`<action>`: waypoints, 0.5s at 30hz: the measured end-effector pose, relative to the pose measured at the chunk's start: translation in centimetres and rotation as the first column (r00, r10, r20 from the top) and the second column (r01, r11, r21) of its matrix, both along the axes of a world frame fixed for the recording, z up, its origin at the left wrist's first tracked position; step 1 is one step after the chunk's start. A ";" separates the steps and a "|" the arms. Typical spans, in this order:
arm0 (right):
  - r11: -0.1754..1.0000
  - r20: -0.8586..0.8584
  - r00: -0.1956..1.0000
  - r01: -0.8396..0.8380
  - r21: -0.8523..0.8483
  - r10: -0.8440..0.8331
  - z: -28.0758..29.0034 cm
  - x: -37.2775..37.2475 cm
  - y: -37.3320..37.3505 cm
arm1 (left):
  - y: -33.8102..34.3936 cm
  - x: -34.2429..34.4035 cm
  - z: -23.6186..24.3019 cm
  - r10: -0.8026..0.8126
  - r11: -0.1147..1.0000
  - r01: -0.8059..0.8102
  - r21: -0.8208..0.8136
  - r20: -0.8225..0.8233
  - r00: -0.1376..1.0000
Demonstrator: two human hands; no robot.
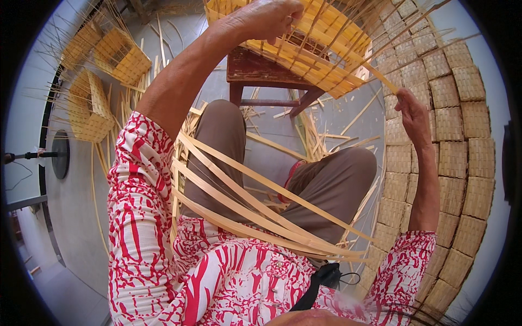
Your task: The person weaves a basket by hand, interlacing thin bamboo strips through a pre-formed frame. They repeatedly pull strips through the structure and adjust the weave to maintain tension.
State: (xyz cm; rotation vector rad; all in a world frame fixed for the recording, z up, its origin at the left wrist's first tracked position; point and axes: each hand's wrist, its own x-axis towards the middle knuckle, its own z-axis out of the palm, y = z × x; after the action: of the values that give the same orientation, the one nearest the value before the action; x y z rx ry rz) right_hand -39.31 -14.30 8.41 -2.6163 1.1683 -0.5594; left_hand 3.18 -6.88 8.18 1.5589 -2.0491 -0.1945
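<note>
My left hand (277, 20) is at the upper left part of an unfinished yellow basket (310, 66), woven from flat bamboo-like strips, with many thin stakes spreading out from it. The fingers of this hand are curled against the weaving, but I cannot tell if they grip a strip or only press on it. My right hand (414, 117) is closed, and it grasps the end of one long flat yellow strip (383, 80); this strip runs from the basket down to my fingers, so this hand is apart from the basket, to its right. The basket is in front of my knees, over a dark red wooden stool (255, 69) with worn paint. Across my lap lie several long pale loose strips (253, 205), bent in curves. On my left, three smaller woven baskets with stakes (89, 111) stand near one another. On my right, many straw-coloured woven blocks (450, 146) are arranged in close rows. Cut scraps (359, 117) are scattered over the grey floor (266, 149).
</note>
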 end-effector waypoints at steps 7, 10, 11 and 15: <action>0.994 0.115 0.988 -0.104 -0.020 0.105 -3.1 -0.3 -2.0 | -0.1 0.8 -5.5 0.045 0.981 -0.018 -0.191 0.139 0.989; 0.996 0.012 0.998 -0.063 -0.068 0.064 -3.1 0.1 -0.8 | 0.5 -0.3 -5.6 0.075 0.988 -0.057 -0.141 0.123 0.990; 0.988 0.024 0.998 -0.046 -0.145 0.050 -2.8 -0.1 -0.7 | 0.3 -0.2 -5.9 0.052 0.978 -0.032 -0.207 0.094 0.994; 0.925 -0.073 0.997 -0.036 -0.378 0.009 -0.6 -0.4 -0.2 | 0.5 0.3 -5.8 0.031 0.950 -0.020 -0.312 0.033 0.999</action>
State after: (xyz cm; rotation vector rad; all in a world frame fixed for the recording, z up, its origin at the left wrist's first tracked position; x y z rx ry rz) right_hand -39.70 -14.53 7.82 -2.9905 1.1452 -0.7630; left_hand 3.51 -6.40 2.39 1.3993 -1.9732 0.1634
